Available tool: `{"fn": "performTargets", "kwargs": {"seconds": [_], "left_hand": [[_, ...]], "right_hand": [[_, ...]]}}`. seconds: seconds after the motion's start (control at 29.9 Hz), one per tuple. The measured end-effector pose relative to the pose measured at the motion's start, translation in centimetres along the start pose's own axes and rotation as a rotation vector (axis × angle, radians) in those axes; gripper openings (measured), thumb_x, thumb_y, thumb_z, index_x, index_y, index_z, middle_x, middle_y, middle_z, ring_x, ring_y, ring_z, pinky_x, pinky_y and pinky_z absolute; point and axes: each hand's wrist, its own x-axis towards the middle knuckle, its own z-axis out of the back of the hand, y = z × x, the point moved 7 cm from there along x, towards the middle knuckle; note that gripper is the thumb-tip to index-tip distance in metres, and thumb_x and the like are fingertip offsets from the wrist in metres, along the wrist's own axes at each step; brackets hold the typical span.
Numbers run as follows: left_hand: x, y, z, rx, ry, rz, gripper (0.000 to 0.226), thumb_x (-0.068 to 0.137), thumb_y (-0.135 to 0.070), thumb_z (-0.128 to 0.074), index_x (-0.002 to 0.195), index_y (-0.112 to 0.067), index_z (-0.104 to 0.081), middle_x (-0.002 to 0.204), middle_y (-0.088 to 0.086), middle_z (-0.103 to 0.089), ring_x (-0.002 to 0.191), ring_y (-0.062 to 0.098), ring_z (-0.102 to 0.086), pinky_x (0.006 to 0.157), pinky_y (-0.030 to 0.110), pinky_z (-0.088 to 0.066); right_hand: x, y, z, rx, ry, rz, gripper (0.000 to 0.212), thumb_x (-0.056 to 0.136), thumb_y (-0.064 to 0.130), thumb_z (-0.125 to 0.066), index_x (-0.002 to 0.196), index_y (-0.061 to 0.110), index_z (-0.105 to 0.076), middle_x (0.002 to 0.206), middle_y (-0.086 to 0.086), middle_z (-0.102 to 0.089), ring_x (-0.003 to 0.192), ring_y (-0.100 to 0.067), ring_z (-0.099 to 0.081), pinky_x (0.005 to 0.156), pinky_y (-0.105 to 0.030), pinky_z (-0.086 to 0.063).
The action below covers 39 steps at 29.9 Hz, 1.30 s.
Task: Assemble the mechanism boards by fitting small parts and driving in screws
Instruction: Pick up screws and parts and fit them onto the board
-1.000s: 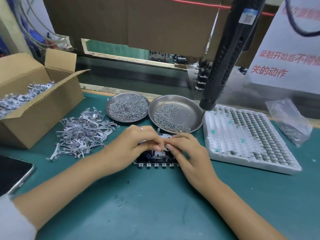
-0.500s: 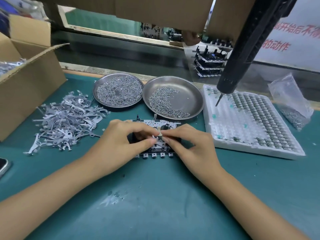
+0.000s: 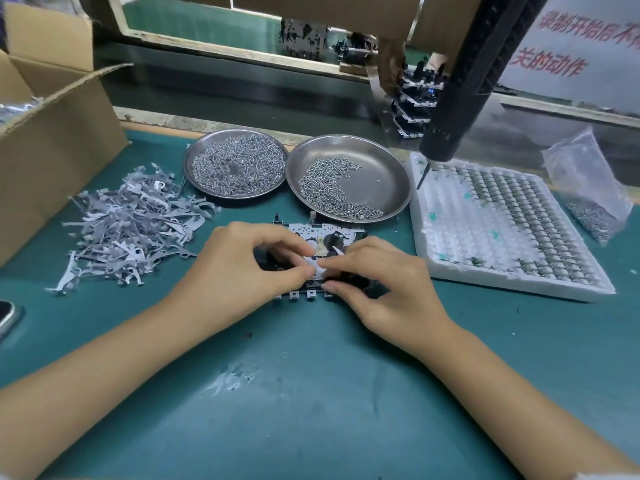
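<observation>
A mechanism board (image 3: 325,235) of grey metal and black parts lies flat on the green mat, mostly covered by my hands. My left hand (image 3: 242,271) and my right hand (image 3: 384,282) meet over its middle. Both pinch a small pale part (image 3: 317,266) between thumb and forefinger, right on the board. Two steel dishes hold screws: the left dish (image 3: 235,164) is nearly full, the right dish (image 3: 374,174) about half covered. A heap of grey metal levers (image 3: 131,223) lies to the left.
A black powered screwdriver (image 3: 460,88) hangs over a white foam tray (image 3: 498,223) of small parts at right. A cardboard box (image 3: 52,133) stands at left, a plastic bag of screws (image 3: 588,188) far right. A phone (image 3: 7,317) lies at the left edge. Finished boards (image 3: 412,98) are stacked behind.
The camera has tipped down and moved closer. My two hands stay over the board, with the fingertips shifting slightly on the small part.
</observation>
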Motion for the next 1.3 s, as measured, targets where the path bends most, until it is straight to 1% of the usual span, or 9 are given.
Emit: {"fn": "performTargets", "kwargs": {"seconds": [0.3, 0.5, 0.6, 0.7, 0.77, 0.87, 0.94, 1.04, 1.3], "left_hand": [[0.5, 0.2, -0.1, -0.018, 0.06, 0.004, 0.02, 0.072, -0.019, -0.078, 0.085, -0.033, -0.073, 0.073, -0.01, -0.072, 0.075, 0.014, -0.068, 0.079, 0.034, -0.055], [0.6, -0.4, -0.1, 0.024, 0.088, -0.065, 0.022, 0.071, -0.025, -0.08, 0.091, -0.032, -0.073, 0.081, -0.012, -0.072, 0.079, 0.008, -0.066, 0.08, 0.025, -0.051], [1.2, -0.8, 1.2, 0.067, -0.049, -0.146, 0.016, 0.077, -0.031, -0.073, 0.092, -0.027, -0.074, 0.084, -0.01, -0.069, 0.078, 0.006, -0.062, 0.077, 0.015, -0.047], [3.2, -0.4, 4.3, 0.233, -0.316, -0.156, 0.015, 0.09, -0.019, -0.062, 0.102, -0.017, -0.072, 0.092, -0.005, -0.066, 0.076, 0.007, -0.054, 0.071, 0.004, -0.035], [5.4, 0.3, 5.8, 0.45, -0.373, -0.101, 0.023, 0.093, -0.016, -0.057, 0.113, -0.014, -0.068, 0.104, 0.005, -0.065, 0.086, 0.016, -0.055, 0.079, 0.015, -0.037], [8.6, 2.4, 6.3, 0.692, -0.243, 0.091, 0.036, 0.092, -0.019, -0.06, 0.128, -0.016, -0.058, 0.119, 0.014, -0.063, 0.111, 0.032, -0.054, 0.095, 0.037, -0.041], [9.5, 3.6, 6.0, 0.659, -0.176, 0.208, 0.035, 0.09, -0.019, -0.064, 0.124, -0.015, -0.061, 0.12, 0.012, -0.065, 0.113, 0.03, -0.056, 0.097, 0.036, -0.042], [9.6, 3.7, 6.1, 0.663, -0.241, 0.234, 0.018, 0.087, -0.019, -0.067, 0.105, -0.017, -0.072, 0.109, 0.01, -0.069, 0.104, 0.03, -0.06, 0.089, 0.034, -0.045], [7.9, 1.4, 6.7, 0.726, -0.452, 0.024, 0.013, 0.091, -0.021, -0.061, 0.097, -0.019, -0.073, 0.092, 0.009, -0.072, 0.092, 0.032, -0.062, 0.085, 0.035, -0.04]], "right_hand": [[0.2, -0.6, 0.6, 0.118, -0.077, -0.118, 0.016, 0.085, 0.006, -0.063, 0.097, 0.005, -0.073, 0.083, -0.005, -0.071, 0.076, -0.019, -0.063, 0.071, -0.029, -0.05], [0.2, -0.9, 1.0, 0.132, -0.128, -0.169, 0.017, 0.086, 0.005, -0.062, 0.099, 0.007, -0.073, 0.086, -0.003, -0.072, 0.081, -0.016, -0.065, 0.076, -0.026, -0.051], [0.1, -1.0, 1.1, 0.142, -0.154, -0.166, 0.016, 0.087, 0.005, -0.063, 0.099, 0.006, -0.073, 0.088, -0.001, -0.072, 0.083, -0.015, -0.066, 0.077, -0.026, -0.051], [0.0, -1.0, 1.2, 0.139, -0.175, -0.161, 0.016, 0.087, 0.006, -0.062, 0.099, 0.006, -0.073, 0.086, 0.001, -0.071, 0.082, -0.014, -0.065, 0.076, -0.026, -0.051], [0.1, -1.0, 1.2, 0.128, -0.177, -0.155, 0.016, 0.087, 0.007, -0.062, 0.099, 0.005, -0.073, 0.085, 0.006, -0.068, 0.08, -0.009, -0.064, 0.076, -0.019, -0.049], [0.1, -1.0, 1.2, 0.122, -0.171, -0.156, 0.017, 0.087, 0.008, -0.062, 0.099, 0.005, -0.073, 0.086, 0.008, -0.067, 0.081, -0.008, -0.063, 0.076, -0.018, -0.048], [0.0, -1.1, 1.1, 0.128, -0.166, -0.166, 0.017, 0.087, 0.009, -0.061, 0.099, 0.006, -0.073, 0.086, 0.007, -0.068, 0.081, -0.008, -0.063, 0.076, -0.019, -0.049], [0.0, -1.2, 1.1, 0.137, -0.165, -0.169, 0.018, 0.087, 0.009, -0.061, 0.099, 0.007, -0.073, 0.086, 0.004, -0.07, 0.081, -0.007, -0.063, 0.076, -0.019, -0.049], [0.1, -1.1, 1.0, 0.13, -0.154, -0.168, 0.018, 0.087, 0.011, -0.06, 0.099, 0.007, -0.073, 0.082, -0.003, -0.071, 0.076, -0.013, -0.061, 0.072, -0.024, -0.049]]}}
